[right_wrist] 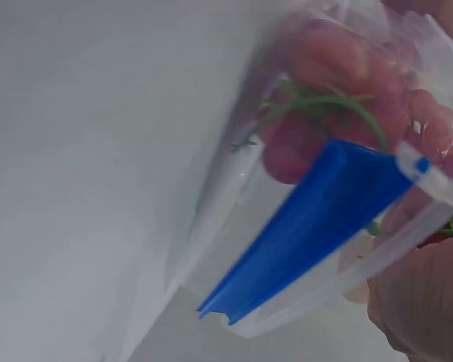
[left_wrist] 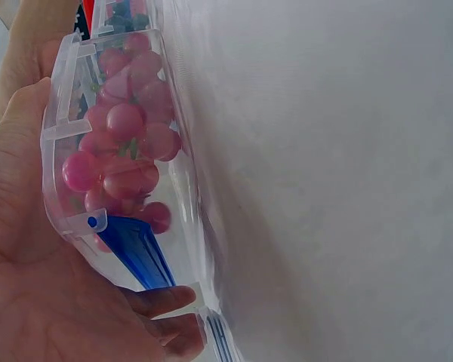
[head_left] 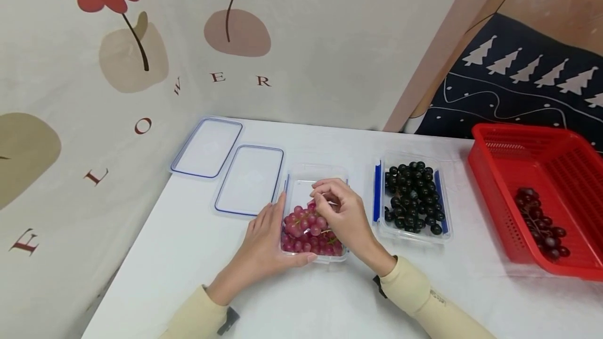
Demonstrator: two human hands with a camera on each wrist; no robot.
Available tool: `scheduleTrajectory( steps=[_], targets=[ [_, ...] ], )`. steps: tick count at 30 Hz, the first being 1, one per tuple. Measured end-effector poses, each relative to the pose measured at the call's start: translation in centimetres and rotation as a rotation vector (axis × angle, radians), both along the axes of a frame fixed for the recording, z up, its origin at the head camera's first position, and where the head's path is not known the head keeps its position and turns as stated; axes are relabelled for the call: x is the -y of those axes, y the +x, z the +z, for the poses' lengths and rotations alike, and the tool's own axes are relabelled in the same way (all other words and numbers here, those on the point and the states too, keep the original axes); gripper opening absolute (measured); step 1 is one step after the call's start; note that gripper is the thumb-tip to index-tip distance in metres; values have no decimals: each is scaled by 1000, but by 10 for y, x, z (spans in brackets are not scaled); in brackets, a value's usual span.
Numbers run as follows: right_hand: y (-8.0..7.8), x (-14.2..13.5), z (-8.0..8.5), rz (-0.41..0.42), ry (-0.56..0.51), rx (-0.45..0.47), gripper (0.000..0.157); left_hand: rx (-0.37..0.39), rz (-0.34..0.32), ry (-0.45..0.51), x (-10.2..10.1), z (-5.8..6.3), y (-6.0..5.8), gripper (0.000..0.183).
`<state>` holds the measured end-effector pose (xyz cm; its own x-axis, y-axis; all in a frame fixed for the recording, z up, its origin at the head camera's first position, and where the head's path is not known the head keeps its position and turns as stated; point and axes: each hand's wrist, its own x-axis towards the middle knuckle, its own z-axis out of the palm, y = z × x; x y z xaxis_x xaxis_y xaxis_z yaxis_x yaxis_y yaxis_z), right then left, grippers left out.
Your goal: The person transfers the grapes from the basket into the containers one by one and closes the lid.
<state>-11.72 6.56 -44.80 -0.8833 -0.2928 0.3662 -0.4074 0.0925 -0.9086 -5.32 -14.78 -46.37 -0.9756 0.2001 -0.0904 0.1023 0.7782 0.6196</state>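
A bunch of pink-red grapes [head_left: 303, 222] fills the near part of a clear plastic food container [head_left: 299, 188] with blue side clips. My left hand [head_left: 264, 247] holds this container at its near left corner, fingers along the left wall and thumb across the front. In the left wrist view, fingertips [left_wrist: 183, 299] lie by the blue clip [left_wrist: 140, 253]. From above, my right hand [head_left: 347, 218] pinches the far top end of the bunch, thumb and fingers curled together; its fingertips partly cover the grapes there. The right wrist view shows a green stem [right_wrist: 340, 102] behind the wall.
To the right stands a second clear container [head_left: 443, 232] of black grapes [head_left: 412, 198]. A red basket [head_left: 494, 213] at the far right holds dark red grapes [head_left: 542, 224]. Two clear lids with blue seals, the nearer lid [head_left: 250, 179] and the farther lid [head_left: 207, 146], lie at the left.
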Motion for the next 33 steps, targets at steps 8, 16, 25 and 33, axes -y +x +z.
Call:
scheduleTrajectory(
  steps=[8,16,25,33],
  targets=[
    [-8,-3,-6,4,319,-175,8,-18,-10,0,-1,-2,-1,145],
    [-15,-9,-14,-113,601,-429,6,7,-8,-5,0,-1,0,146],
    [-7,-9,-13,-142,805,-515,8,5,-5,-4,-2,-3,-2,147],
    [-2,-10,-10,-30,942,-550,14,-17,-4,-9,0,-4,-1,146]
  ],
)
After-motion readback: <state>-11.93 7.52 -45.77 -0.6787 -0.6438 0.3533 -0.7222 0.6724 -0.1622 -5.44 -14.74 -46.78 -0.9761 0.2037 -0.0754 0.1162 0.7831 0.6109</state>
